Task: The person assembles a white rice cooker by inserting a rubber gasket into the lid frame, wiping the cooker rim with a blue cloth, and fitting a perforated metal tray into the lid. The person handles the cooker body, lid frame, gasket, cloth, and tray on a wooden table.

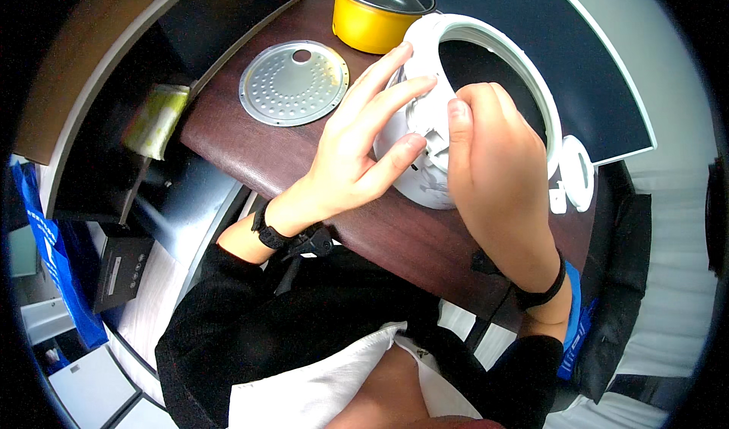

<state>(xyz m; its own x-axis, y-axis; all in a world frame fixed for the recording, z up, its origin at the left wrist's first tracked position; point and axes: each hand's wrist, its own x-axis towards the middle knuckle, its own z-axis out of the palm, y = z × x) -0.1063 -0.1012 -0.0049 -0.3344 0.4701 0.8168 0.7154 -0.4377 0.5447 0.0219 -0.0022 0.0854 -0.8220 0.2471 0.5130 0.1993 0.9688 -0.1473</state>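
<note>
On the dark brown desk stands a round white appliance (497, 38), which looks like a rice cooker, with a wide, dark round opening. My left hand (357, 148) lies along its near left side, fingers spread, the fingertips at the white housing by a latch-like part (434, 137). Over the near edge of the opening, my right hand (497, 152) is closed, its thumb outside and its other fingers curled at the rim. Those fingertips are hidden. A perforated round metal plate (281, 87) with one larger hole lies flat, left of the appliance.
A yellow pot (368, 26) with a dark glass lid stands behind the plate. Right of the appliance is a white oval part (579, 175). Dark panels (558, 57) border the desk (228, 137). A green-and-white packet (157, 121) is at the left panel; a blue bag (61, 254) hangs further left.
</note>
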